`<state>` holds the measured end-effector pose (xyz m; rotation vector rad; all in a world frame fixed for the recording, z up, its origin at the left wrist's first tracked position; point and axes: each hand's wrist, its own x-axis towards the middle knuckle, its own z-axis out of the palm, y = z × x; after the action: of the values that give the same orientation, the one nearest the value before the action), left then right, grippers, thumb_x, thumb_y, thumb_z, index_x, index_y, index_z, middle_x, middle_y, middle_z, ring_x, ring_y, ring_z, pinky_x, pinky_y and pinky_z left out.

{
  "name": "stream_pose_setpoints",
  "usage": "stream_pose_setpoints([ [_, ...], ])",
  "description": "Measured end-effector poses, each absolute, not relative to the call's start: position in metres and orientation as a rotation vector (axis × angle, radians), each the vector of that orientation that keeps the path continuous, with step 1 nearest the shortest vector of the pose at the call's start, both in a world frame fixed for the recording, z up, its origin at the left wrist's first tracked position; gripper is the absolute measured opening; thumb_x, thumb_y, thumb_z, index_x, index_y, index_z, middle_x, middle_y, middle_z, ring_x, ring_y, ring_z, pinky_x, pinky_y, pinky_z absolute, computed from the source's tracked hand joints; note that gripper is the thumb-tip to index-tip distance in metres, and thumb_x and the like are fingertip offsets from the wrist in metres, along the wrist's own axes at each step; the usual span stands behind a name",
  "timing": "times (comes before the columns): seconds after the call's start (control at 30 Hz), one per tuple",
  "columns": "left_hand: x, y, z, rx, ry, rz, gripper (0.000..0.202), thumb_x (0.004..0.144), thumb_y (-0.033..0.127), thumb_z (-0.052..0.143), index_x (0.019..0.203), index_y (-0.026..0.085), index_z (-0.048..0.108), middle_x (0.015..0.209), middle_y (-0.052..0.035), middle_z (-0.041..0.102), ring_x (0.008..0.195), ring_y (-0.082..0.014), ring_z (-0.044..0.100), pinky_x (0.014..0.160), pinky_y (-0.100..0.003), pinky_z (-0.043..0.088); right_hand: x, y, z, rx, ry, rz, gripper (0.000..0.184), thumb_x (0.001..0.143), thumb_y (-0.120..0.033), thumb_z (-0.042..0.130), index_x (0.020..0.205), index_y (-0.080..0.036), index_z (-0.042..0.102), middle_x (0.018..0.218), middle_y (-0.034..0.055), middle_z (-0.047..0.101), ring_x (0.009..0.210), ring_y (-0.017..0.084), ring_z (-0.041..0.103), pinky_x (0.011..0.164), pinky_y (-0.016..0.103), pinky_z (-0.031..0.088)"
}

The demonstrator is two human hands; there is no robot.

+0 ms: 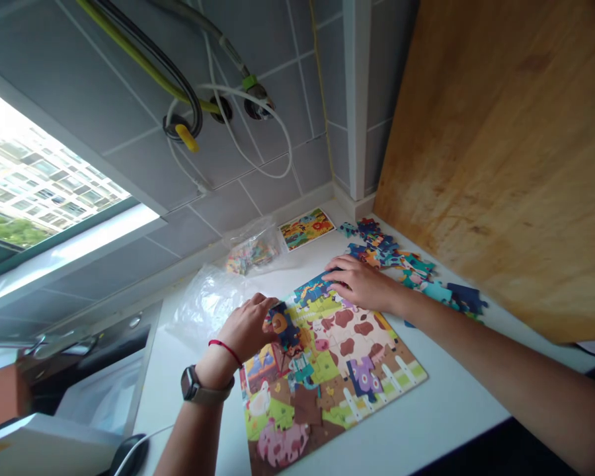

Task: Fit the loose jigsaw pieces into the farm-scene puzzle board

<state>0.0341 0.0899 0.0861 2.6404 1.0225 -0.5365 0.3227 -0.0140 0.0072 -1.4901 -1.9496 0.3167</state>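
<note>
A colourful farm-animal jigsaw puzzle point(337, 370) lies partly assembled on the white counter point(456, 410). My left hand point(245, 327), with a watch and a red string at the wrist, pinches a blue puzzle piece point(283, 325) at the puzzle's left edge. My right hand point(359, 281) lies flat, fingers stretched out, pressing on the puzzle's top edge. A heap of loose pieces point(401, 261) sits just behind the right hand.
A wooden board point(500, 145) leans against the wall at right. A clear bag of pieces point(250, 254), an empty plastic bag point(203, 304) and a small picture card point(306, 228) lie at the back. Hoses point(193, 86) run along the tiled wall. A sink point(99, 390) is at left.
</note>
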Motion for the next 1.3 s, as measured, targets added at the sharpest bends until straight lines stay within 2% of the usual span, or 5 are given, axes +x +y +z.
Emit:
stream_pose_setpoints([
  [0.27, 0.036, 0.099, 0.076, 2.606, 1.040, -0.367, 0.051, 0.077, 0.021, 0.087, 0.127, 0.022, 0.072, 0.124, -0.0100, 0.069, 0.110, -0.0291, 0.071, 0.100, -0.040, 0.056, 0.324, -0.014, 0.004, -1.523, -1.962, 0.341, 0.026, 0.096, -0.018, 0.067, 0.118, -0.021, 0.081, 0.121, 0.0128, 0.073, 0.118, 0.029, 0.064, 0.108, 0.048, 0.053],
  [0.53, 0.036, 0.108, 0.064, 2.623, 0.874, -0.222, 0.056, 0.078, 0.017, 0.086, 0.132, 0.022, 0.072, 0.124, -0.0107, 0.069, 0.113, -0.0281, 0.069, 0.104, -0.040, 0.055, 0.320, -0.016, 0.006, -1.544, -1.964, 0.351, 0.032, 0.095, -0.022, 0.070, 0.126, -0.023, 0.078, 0.135, 0.0126, 0.069, 0.125, 0.029, 0.065, 0.113, 0.047, 0.052],
  [0.8, 0.034, 0.110, 0.060, 2.600, 0.823, -0.104, 0.057, 0.074, 0.014, 0.087, 0.128, 0.024, 0.073, 0.120, -0.0085, 0.069, 0.110, -0.0264, 0.070, 0.101, -0.040, 0.058, 0.319, -0.015, 0.005, -1.523, -2.014, 0.349, 0.024, 0.098, -0.023, 0.068, 0.117, -0.025, 0.082, 0.132, 0.0116, 0.073, 0.124, 0.029, 0.063, 0.111, 0.049, 0.052],
  [1.03, 0.037, 0.108, 0.057, 2.573, 0.852, -0.041, 0.058, 0.076, 0.014, 0.086, 0.131, 0.021, 0.071, 0.121, -0.0087, 0.068, 0.105, -0.0235, 0.071, 0.100, -0.037, 0.059, 0.320, -0.015, 0.004, -1.537, -2.026, 0.364, 0.024, 0.098, -0.023, 0.069, 0.117, -0.025, 0.083, 0.133, 0.0124, 0.072, 0.126, 0.030, 0.061, 0.111, 0.050, 0.051],
  [1.3, 0.039, 0.107, 0.057, 2.597, 0.828, -0.135, 0.057, 0.082, 0.018, 0.082, 0.137, 0.029, 0.071, 0.125, -0.0082, 0.068, 0.114, -0.0266, 0.069, 0.106, -0.041, 0.056, 0.319, -0.016, 0.007, -1.540, -2.023, 0.386, 0.025, 0.097, -0.022, 0.069, 0.119, -0.025, 0.083, 0.133, 0.0127, 0.072, 0.126, 0.031, 0.061, 0.112, 0.050, 0.051],
])
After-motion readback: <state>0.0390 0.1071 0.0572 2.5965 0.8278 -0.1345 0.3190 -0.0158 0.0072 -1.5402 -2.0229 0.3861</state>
